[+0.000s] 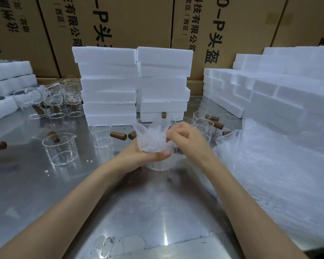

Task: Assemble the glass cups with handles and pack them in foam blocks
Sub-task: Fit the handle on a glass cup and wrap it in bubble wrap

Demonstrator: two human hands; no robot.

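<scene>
Head view looks down on a metal counter where both hands meet near the middle. Left hand cups a glass cup from below and from the left, its thumb curled across the front of the bubble wrap that covers the cup; only the clear base of the cup shows beneath the fingers. Right hand pinches the upper edge of that wrap, fingers bent, directly above and right of the left grip. So each grip is clenched on something: the left on the wrapped cup, the right on the wrap.

Just beyond the hands stand several bare cups with brown wooden handles, and two loose handles lie just left of the wrap. Farther left of the left grip sits a spouted cup with a handle fitted behind it, with a smaller cup between it and the hands. Behind the hands rise two stacks of white foam blocks. Right of the right grip lies a heap of bubble wrap sheets, with more foam pieces stacked behind it. Far to the left, wrapped cups stand beside foam trays. Cardboard boxes with printed characters form the backdrop.
</scene>
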